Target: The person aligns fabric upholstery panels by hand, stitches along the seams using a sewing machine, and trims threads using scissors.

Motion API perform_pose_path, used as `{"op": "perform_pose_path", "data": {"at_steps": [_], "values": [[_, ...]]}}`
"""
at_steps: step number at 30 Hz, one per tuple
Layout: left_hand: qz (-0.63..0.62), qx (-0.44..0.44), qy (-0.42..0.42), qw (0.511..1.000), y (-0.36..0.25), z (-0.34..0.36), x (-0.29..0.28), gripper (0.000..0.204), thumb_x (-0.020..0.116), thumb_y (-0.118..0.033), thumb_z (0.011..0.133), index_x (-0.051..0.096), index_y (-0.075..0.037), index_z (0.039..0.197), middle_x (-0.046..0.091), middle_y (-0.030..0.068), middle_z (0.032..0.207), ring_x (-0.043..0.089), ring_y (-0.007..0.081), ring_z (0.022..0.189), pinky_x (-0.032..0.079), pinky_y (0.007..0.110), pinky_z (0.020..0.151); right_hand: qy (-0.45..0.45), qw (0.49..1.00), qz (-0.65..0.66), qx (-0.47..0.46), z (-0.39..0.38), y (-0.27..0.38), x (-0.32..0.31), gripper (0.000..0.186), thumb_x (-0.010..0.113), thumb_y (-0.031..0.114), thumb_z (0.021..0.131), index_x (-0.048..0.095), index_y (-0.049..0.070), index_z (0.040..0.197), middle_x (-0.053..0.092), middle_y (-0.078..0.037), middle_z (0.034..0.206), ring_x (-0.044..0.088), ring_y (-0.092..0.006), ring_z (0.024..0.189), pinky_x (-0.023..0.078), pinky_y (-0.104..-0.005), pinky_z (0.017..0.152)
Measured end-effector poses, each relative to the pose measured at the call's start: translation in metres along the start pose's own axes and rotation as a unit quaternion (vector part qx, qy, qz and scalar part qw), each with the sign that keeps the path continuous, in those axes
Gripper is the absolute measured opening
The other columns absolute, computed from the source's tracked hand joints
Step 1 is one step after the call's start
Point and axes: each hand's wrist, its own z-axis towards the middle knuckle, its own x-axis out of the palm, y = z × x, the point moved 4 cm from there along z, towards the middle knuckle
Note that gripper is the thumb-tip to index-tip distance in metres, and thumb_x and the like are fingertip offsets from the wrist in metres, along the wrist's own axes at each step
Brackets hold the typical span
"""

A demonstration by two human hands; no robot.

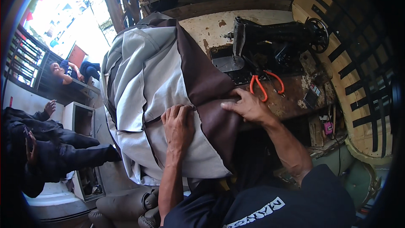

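A large bundle of pale grey-white fabric (126, 76) with a dark brown panel (202, 76) lies across my lap and the table, its seams running lengthwise. My left hand (179, 128) rests on the pale part, fingers curled into the cloth beside the seam. At the fold of the brown panel my right hand (247, 107) grips the material between thumb and fingers. Just beyond it are orange-handled scissors (259, 88) and another dark tool, beside a black sewing machine (274, 33) on the worn tabletop (223, 21).
A person in dark clothes (63, 139) is at the left edge, and another (69, 71) reclines on a bench farther back. A wooden frame with black straps (358, 80) stands at the right. Below are a white cabinet (86, 173) and grey padded pieces (122, 207).
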Motion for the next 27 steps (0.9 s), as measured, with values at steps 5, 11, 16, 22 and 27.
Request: {"op": "perform_pose_path", "data": {"at_steps": [5,11,16,22,27], "values": [[-0.027,0.02,0.014,0.999,0.003,0.004,0.001,0.013,0.072,-0.012,0.093,0.075,-0.013,0.105,0.071,0.006,0.108,0.065,0.0266,0.111,0.042,0.041,0.101,-0.077,0.985,0.12,-0.095,0.013,-0.04,0.012,0.049,0.078,0.021,0.093,0.061,-0.001,0.134,0.072,-0.011,0.09,0.066,-0.0159,0.078,0.052,-0.0305,0.072],[-0.037,0.036,0.021,0.998,0.007,-0.001,-0.005,0.016,0.073,-0.012,0.093,0.077,-0.012,0.109,0.071,0.0066,0.108,0.066,0.0268,0.109,0.043,0.041,0.101,-0.16,0.981,0.027,-0.108,0.002,-0.035,0.015,0.045,0.077,0.019,0.094,0.062,-0.001,0.132,0.073,-0.013,0.091,0.068,-0.0202,0.078,0.054,-0.0361,0.072],[-0.063,0.026,0.018,0.998,0.006,0.002,-0.005,0.017,0.072,-0.014,0.092,0.077,-0.012,0.108,0.071,0.0059,0.11,0.064,0.0271,0.109,0.042,0.042,0.101,-0.206,0.967,0.042,-0.145,0.004,-0.035,0.013,0.046,0.078,0.018,0.093,0.062,-0.001,0.131,0.072,-0.016,0.093,0.07,-0.0235,0.08,0.055,-0.0387,0.073],[-0.048,0.008,0.009,0.999,0.01,0.005,0.001,0.009,0.075,-0.016,0.091,0.078,-0.012,0.099,0.072,0.0054,0.108,0.066,0.0257,0.109,0.043,0.041,0.101,-0.23,0.949,-0.143,-0.159,0.009,-0.016,0.017,0.04,0.08,0.016,0.09,0.063,-0.001,0.122,0.067,-0.013,0.096,0.068,-0.0286,0.087,0.054,-0.0412,0.077],[-0.045,-0.003,0.037,0.998,0.001,-0.003,-0.001,0.027,0.076,-0.026,0.09,0.073,-0.013,0.113,0.068,0.0073,0.118,0.062,0.0289,0.118,0.04,0.045,0.109,-0.352,0.865,-0.229,-0.276,-0.027,0.024,0.025,0.031,0.078,0.015,0.089,0.066,0.004,0.116,0.062,-0.013,0.106,0.067,-0.034,0.096,0.055,-0.0471,0.08]]}}
